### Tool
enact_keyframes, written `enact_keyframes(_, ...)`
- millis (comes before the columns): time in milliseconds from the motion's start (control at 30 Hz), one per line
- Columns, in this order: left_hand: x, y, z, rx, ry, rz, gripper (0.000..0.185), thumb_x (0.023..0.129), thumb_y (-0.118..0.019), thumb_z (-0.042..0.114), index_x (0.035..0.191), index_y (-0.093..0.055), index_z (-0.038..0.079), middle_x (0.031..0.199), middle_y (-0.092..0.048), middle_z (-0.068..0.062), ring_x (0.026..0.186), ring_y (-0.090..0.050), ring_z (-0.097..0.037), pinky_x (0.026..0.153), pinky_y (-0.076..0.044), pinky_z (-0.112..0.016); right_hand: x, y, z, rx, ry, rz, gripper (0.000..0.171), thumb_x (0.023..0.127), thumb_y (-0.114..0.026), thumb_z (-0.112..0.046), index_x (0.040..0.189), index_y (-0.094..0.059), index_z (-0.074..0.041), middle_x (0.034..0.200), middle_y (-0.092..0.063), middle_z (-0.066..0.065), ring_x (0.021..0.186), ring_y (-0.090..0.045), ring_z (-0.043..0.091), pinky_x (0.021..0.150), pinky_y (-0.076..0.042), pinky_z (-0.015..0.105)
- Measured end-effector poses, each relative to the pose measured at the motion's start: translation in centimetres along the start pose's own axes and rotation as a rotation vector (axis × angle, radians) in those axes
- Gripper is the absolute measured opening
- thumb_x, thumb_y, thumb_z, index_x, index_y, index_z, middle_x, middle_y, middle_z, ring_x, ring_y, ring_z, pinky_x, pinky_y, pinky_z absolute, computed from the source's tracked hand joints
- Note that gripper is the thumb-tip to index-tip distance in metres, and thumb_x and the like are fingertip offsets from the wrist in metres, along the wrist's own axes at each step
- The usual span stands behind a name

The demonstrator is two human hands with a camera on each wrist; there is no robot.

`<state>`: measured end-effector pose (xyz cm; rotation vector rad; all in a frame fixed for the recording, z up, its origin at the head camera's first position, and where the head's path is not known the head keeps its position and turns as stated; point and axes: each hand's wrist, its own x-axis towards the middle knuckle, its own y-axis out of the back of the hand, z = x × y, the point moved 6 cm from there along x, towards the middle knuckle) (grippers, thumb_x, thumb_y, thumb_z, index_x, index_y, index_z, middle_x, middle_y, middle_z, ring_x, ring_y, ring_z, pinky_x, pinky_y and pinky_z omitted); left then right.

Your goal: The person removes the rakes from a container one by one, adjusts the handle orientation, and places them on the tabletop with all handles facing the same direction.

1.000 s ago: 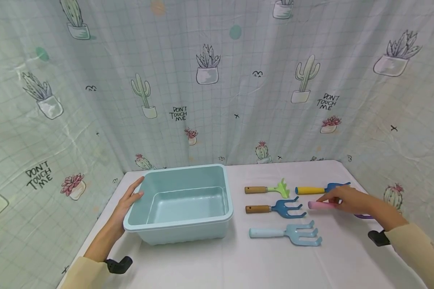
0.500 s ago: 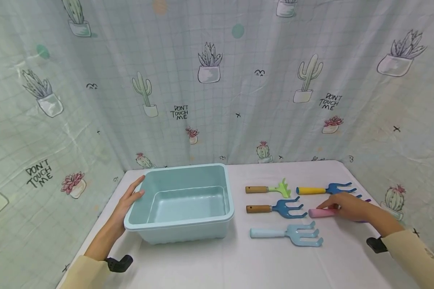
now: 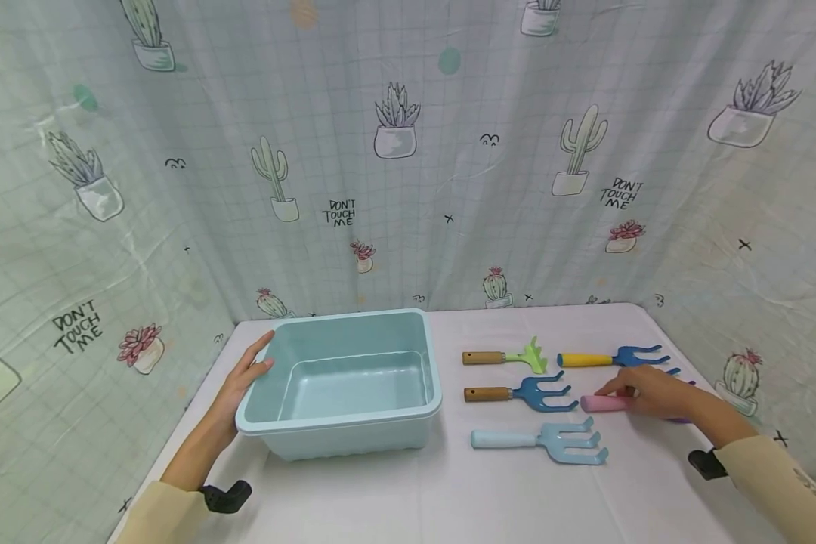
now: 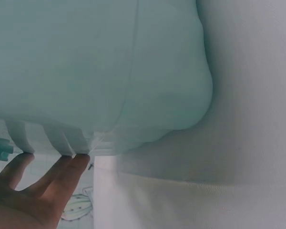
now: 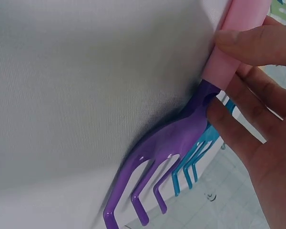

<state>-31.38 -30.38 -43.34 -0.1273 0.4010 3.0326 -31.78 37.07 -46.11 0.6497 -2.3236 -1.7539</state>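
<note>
R hand (image 3: 653,391) pinches pink-handled rake (image 3: 605,403) on table (image 3: 449,499); L hand (image 3: 245,378) flat on tub (image 3: 343,434).
Head: tub empty, 4 other rakes beside it. L wrist: fingers (image 4: 62,167) straight against tub wall. R wrist: thumb and fingers grip pink handle (image 5: 238,43); purple tines (image 5: 157,157) look stiff, light, prob slick, so handle's best hold.

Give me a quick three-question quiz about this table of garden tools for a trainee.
1. True or false: the right hand pinches the pink handle of the purple rake.
2. What does the left hand rest against?
A. the light blue rake
B. the tub
C. the curtain
3. Fill in: the small green rake has a ____ handle.

Key: 1 true; 2 B, straight fingers touch the tub's outer rim; 3 wooden.
</note>
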Motion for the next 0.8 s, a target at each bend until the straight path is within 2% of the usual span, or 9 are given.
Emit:
enact_keyframes(167, 0.0, -0.2, 0.2, 0.002, -0.01, 0.001, 0.063, 0.11, -0.041, 0.045, 0.166, -0.01, 0.042, 0.176, -0.004, -0.003, 0.159, -0.02, -0.041, 0.114, -0.042, -0.047, -0.1, -0.3, 0.3, 0.028, -0.068, -0.002, 0.041, 0.084, -0.077, -0.004, 0.118, -0.077, -0.026, 0.097, -0.064, -0.008, 0.088, -0.052, 0.015, 0.074, -0.048, 0.029)
enact_keyframes(333, 0.1, -0.3, 0.2, 0.016, -0.003, -0.009, 0.066, 0.109, -0.042, 0.047, 0.166, -0.009, 0.042, 0.176, -0.004, -0.005, 0.159, -0.02, -0.042, 0.113, -0.042, -0.046, -0.4, -0.8, 0.5, 0.065, -0.129, -0.012, 0.042, 0.083, -0.078, -0.003, 0.117, -0.074, -0.029, 0.105, -0.067, -0.002, 0.093, -0.054, 0.021, 0.078, -0.051, 0.036)
enact_keyframes(500, 0.3, 0.1, 0.3, 0.086, 0.018, -0.024, 0.071, 0.108, -0.045, 0.05, 0.166, -0.005, 0.042, 0.176, -0.005, -0.01, 0.156, -0.025, -0.044, 0.113, -0.043, -0.052, -0.5, -1.0, 0.4, 0.062, -0.12, -0.035, 0.041, 0.085, -0.077, -0.004, 0.118, -0.073, -0.028, 0.103, -0.066, -0.003, 0.092, -0.054, 0.02, 0.078, -0.05, 0.036)
enact_keyframes(600, 0.4, 0.6, 0.5, 0.188, 0.045, -0.05, 0.074, 0.107, -0.044, 0.054, 0.166, -0.001, 0.042, 0.175, -0.004, -0.015, 0.155, -0.023, -0.05, 0.113, -0.04, -0.064, -0.4, 0.0, -0.1, 0.055, -0.079, -0.053, 0.043, 0.086, -0.075, -0.004, 0.125, -0.07, -0.022, 0.101, -0.067, -0.003, 0.091, -0.058, 0.018, 0.077, -0.053, 0.035)
enact_keyframes(700, 0.3, 1.1, 1.1, 0.272, 0.045, -0.123, 0.074, 0.107, -0.04, 0.056, 0.166, 0.002, 0.04, 0.175, 0.0, -0.018, 0.155, -0.015, -0.057, 0.109, -0.036, -0.076, -0.2, 1.9, -0.9, 0.06, -0.034, -0.054, 0.053, 0.084, -0.074, -0.004, 0.135, -0.063, -0.013, 0.102, -0.068, 0.0, 0.091, -0.062, 0.017, 0.077, -0.056, 0.033)
enact_keyframes(800, 0.2, 1.8, 2.2, 0.292, 0.02, -0.173, 0.072, 0.108, -0.032, 0.058, 0.166, 0.007, 0.038, 0.174, 0.005, -0.019, 0.153, -0.012, -0.062, 0.107, -0.033, -0.081, 0.4, 4.2, -2.0, 0.064, 0.022, -0.016, 0.059, 0.082, -0.073, -0.003, 0.139, -0.058, -0.007, 0.103, -0.07, 0.004, 0.091, -0.065, 0.016, 0.077, -0.058, 0.032)
